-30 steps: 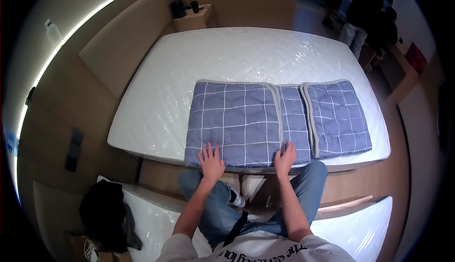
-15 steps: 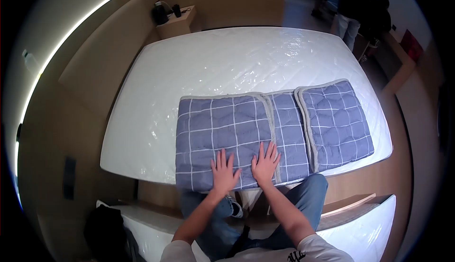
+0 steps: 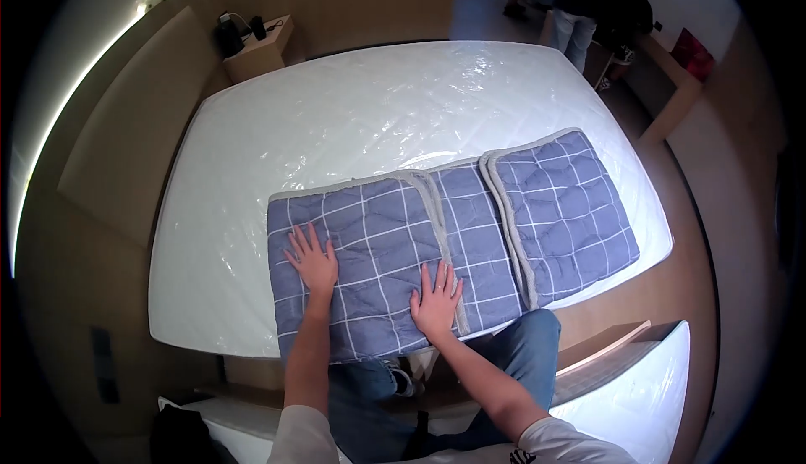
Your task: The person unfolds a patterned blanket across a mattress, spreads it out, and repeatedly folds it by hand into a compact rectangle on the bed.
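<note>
A blue-grey quilted pad point(image 3: 361, 237) with a white grid and grey piped edges lies folded on a plastic-wrapped white mattress point(image 3: 227, 162). Its left and right ends are folded inward, leaving a narrow strip between the two flaps. My left hand point(image 3: 313, 264) rests flat on the left flap, fingers spread, near that flap's left side. Lower down, close to the piped edge of the same flap, my right hand point(image 3: 437, 300) presses flat with fingers apart. Neither hand grips anything.
A second plastic-wrapped mattress point(image 3: 630, 397) is behind my legs. At the far left corner stands a bedside table point(image 3: 260, 51) with dark items on it. Several people point(image 3: 579, 10) are at the back right beside a wooden desk point(image 3: 672, 103). A dark bundle point(image 3: 180, 435) lies lower left.
My left hand has slid left and away from me across the flap. My right hand stays near the piped edge. The camera view has shifted, moving the scene leftward.
</note>
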Demonstrator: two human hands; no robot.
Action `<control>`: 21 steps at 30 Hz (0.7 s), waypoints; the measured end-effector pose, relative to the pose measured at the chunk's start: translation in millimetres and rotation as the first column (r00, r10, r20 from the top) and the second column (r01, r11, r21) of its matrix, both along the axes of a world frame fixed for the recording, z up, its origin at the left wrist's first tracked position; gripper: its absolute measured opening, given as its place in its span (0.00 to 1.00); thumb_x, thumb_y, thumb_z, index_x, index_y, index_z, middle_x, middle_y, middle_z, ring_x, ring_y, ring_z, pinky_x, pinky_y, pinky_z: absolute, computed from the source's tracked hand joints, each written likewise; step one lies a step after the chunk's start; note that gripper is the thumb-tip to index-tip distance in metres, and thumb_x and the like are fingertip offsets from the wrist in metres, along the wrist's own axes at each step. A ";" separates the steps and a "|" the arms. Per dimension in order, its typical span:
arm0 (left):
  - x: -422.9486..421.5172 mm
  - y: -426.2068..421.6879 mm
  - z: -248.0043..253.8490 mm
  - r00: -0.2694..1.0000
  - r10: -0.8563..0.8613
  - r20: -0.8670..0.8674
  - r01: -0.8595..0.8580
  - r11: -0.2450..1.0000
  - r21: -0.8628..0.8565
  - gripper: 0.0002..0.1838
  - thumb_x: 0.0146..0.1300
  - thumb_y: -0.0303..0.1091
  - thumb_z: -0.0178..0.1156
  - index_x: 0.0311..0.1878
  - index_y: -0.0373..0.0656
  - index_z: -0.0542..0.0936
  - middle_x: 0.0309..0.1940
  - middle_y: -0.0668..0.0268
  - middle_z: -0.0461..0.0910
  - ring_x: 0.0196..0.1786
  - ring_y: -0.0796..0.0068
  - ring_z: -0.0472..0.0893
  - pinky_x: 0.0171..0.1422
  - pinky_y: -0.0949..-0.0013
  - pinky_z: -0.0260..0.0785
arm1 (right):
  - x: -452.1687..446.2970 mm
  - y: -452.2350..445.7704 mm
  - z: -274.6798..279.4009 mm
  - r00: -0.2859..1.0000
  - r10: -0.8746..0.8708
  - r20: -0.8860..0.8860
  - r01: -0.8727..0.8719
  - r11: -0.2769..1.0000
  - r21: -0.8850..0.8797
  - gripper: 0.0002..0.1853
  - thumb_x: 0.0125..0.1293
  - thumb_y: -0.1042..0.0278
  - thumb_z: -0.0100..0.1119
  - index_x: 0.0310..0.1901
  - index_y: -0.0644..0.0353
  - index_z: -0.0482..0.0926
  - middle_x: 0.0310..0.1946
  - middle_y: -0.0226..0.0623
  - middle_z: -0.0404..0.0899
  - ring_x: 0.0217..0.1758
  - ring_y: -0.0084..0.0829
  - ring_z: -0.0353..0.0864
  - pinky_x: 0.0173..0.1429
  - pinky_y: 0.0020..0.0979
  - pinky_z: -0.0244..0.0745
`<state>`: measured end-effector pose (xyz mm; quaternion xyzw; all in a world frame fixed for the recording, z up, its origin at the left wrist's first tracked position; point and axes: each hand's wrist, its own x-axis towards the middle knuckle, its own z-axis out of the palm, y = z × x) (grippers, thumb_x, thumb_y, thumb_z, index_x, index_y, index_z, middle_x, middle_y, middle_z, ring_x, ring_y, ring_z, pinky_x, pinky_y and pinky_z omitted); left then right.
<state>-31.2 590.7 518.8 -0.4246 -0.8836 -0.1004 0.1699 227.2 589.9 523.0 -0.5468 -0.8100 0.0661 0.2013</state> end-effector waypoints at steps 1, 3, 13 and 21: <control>0.9 -1.9 1.1 1.000 -0.001 0.028 0.000 1.000 0.015 0.32 0.61 0.49 0.45 0.66 0.47 0.53 0.67 0.54 0.46 0.69 0.54 0.46 0.68 0.44 0.34 | 0.4 -0.1 1.3 1.000 0.001 -0.001 -0.001 1.000 0.004 0.29 0.56 0.55 0.48 0.61 0.52 0.62 0.64 0.50 0.51 0.68 0.49 0.47 0.65 0.56 0.40; 16.8 -4.0 -0.1 0.998 -0.013 0.064 0.010 0.999 0.041 0.32 0.60 0.49 0.45 0.66 0.47 0.53 0.67 0.54 0.46 0.69 0.54 0.46 0.68 0.44 0.34 | 1.8 1.4 0.5 1.000 0.014 -0.016 -0.014 1.000 0.014 0.29 0.56 0.55 0.48 0.60 0.52 0.62 0.64 0.49 0.51 0.68 0.49 0.47 0.65 0.55 0.40; 204.3 -57.8 20.6 0.826 -0.488 0.282 0.497 0.867 0.043 0.31 0.55 0.43 0.52 0.62 0.44 0.61 0.65 0.52 0.50 0.68 0.51 0.47 0.67 0.42 0.35 | 172.8 47.1 12.1 0.628 -0.241 -0.740 -0.044 0.938 -0.342 0.09 0.60 0.70 0.52 0.37 0.67 0.72 0.27 0.36 0.77 0.29 0.24 0.78 0.34 0.24 0.73; 227.9 61.6 -7.8 0.517 -0.587 0.622 0.339 0.809 0.481 0.22 0.53 0.36 0.56 0.53 0.44 0.68 0.56 0.58 0.63 0.59 0.62 0.63 0.60 0.49 0.54 | 283.4 43.1 3.6 0.100 -0.735 -0.670 0.214 0.674 -0.707 0.22 0.54 0.63 0.62 0.45 0.62 0.64 0.26 0.31 0.72 0.31 0.25 0.75 0.34 0.30 0.73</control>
